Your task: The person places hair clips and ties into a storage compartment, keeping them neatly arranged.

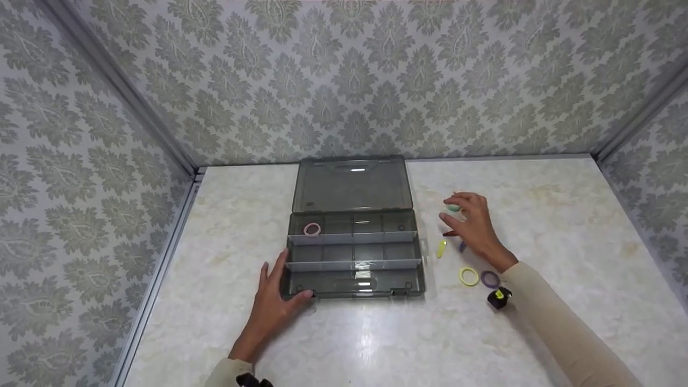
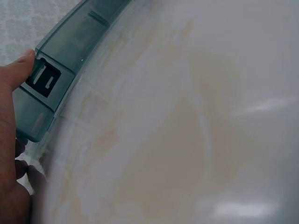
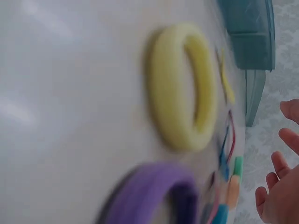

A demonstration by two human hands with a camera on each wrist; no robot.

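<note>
A translucent grey-green compartment box [image 1: 352, 251] lies with its lid folded back. In its back left section lies a pink hair tie [image 1: 312, 229]. My left hand [image 1: 274, 301] rests against the box's front left corner, thumb at the front edge near a latch [image 2: 44, 78], fingers extended along the side. Over small items right of the box, my right hand [image 1: 473, 223] hovers with fingers parted and nothing gripped. A mint green item [image 1: 453, 207] shows beneath its fingertips. Near the palm are a red snap clip [image 1: 450, 234] and a blue clip [image 1: 462, 246], partly hidden.
A yellow clip [image 1: 442, 249] lies beside the box. Nearer the front, a yellow hair tie [image 1: 468, 277] and a purple hair tie [image 1: 489, 279] sit below the right forearm. Orange [image 3: 233, 190] and green [image 3: 238, 166] items show farther back. Patterned walls surround the table.
</note>
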